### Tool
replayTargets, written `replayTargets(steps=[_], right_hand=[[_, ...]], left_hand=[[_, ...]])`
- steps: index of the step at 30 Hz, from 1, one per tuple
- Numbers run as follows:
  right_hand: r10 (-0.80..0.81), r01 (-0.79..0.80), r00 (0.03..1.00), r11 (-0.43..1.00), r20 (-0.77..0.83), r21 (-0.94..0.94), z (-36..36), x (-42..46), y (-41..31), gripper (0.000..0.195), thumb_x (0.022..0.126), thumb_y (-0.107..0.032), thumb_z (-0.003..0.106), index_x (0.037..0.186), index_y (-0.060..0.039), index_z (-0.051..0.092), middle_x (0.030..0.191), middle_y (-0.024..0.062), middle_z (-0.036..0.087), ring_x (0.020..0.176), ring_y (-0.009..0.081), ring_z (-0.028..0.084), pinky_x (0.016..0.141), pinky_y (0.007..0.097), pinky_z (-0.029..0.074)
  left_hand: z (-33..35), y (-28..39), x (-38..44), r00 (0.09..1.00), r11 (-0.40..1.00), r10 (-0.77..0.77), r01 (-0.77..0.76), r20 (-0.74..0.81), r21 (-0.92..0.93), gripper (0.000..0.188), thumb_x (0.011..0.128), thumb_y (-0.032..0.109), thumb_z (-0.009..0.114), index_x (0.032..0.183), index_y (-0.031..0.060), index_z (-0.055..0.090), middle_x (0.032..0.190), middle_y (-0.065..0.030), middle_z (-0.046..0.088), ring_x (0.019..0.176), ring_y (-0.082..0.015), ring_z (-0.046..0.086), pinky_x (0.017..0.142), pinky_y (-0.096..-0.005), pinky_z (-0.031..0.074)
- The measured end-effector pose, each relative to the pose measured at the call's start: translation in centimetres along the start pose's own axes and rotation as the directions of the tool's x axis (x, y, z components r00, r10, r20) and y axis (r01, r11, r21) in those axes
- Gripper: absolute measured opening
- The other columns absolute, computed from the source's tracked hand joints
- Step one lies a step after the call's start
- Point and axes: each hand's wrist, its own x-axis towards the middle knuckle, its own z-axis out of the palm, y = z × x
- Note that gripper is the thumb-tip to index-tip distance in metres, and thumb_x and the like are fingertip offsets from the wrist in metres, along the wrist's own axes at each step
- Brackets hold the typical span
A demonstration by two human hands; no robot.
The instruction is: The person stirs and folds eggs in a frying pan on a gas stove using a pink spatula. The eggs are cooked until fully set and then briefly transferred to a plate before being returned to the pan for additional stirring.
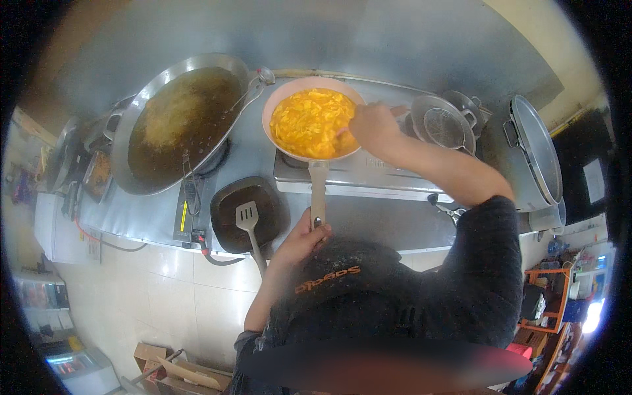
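Observation:
A frying pan [276, 94] with a pinkish inside stands on a gas stove [365, 182], filled with yellow, runny, partly set egg [316, 123]. Around the end of its pale handle [318, 190] closes my left hand [305, 238]. At the pan's right rim is my right hand [377, 126], fingers bent around a utensil that is mostly hidden and reaches into the egg. A square dark pan [222, 212] lies left of my left hand, with a slotted spatula [247, 216] resting in it.
At the left, a large wok [128, 170] holds bubbling oil. Tongs [254, 94] lean at its rim. Strainers [442, 126] and a tall metal pot [513, 168] stand right of the stove. Scissors [452, 213] lie near the counter's front. Cardboard boxes [182, 373] sit on the floor.

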Motion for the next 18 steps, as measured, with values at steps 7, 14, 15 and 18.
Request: replayTargets(steps=[7,14,15,18], right_hand=[[0.195,-0.145,0.944,0.970,-0.266,0.197,2.3,5.8,-1.6,0.023,0.090,-0.023,0.062,0.104,-0.0094,0.075,0.102,0.0129,0.070,0.099,0.0294,0.068,0.074,0.0394,0.055],[0.109,-0.072,0.967,0.984,-0.229,0.162,-4.5,-0.1,4.6,0.019,0.087,-0.016,0.061,0.102,-0.0144,0.072,0.098,0.0093,0.069,0.100,0.0284,0.067,0.082,0.0416,0.055],[0.074,-0.057,0.987,0.991,-0.142,0.120,-5.1,-0.8,5.7,0.018,0.087,-0.015,0.061,0.100,-0.0138,0.073,0.096,0.0097,0.070,0.099,0.0288,0.068,0.081,0.0420,0.056],[-0.006,-0.003,0.997,0.992,0.075,0.123,-7.2,-2.7,6.4,0.016,0.086,-0.013,0.061,0.094,-0.0116,0.074,0.092,0.0116,0.072,0.093,0.0303,0.071,0.078,0.0435,0.057]], left_hand=[[-0.3,0.2,0.0,0.999,0.998,0.029,-0.026,0.043,-0.049,0.032,0.100,0.019,0.058,0.125,0.0073,0.040,0.083,-0.0010,0.052,0.064,-0.0091,0.047,0.054,-0.0243,0.037],[-0.1,0.2,0.0,0.999,0.999,0.029,-0.029,0.019,-0.029,0.041,0.101,0.020,0.057,0.133,0.0060,0.037,0.080,-0.0009,0.050,0.063,-0.0093,0.046,0.054,-0.0247,0.037],[0.0,0.3,-0.1,1.000,1.000,0.025,-0.025,0.008,-0.019,0.043,0.101,0.020,0.057,0.135,0.0058,0.037,0.079,-0.0008,0.050,0.063,-0.0093,0.046,0.054,-0.0247,0.037],[-0.3,0.0,0.0,0.999,0.999,0.022,-0.021,0.038,-0.027,0.046,0.101,0.019,0.057,0.140,0.0074,0.035,0.078,-0.0009,0.050,0.063,-0.0096,0.046,0.053,-0.0246,0.036]])
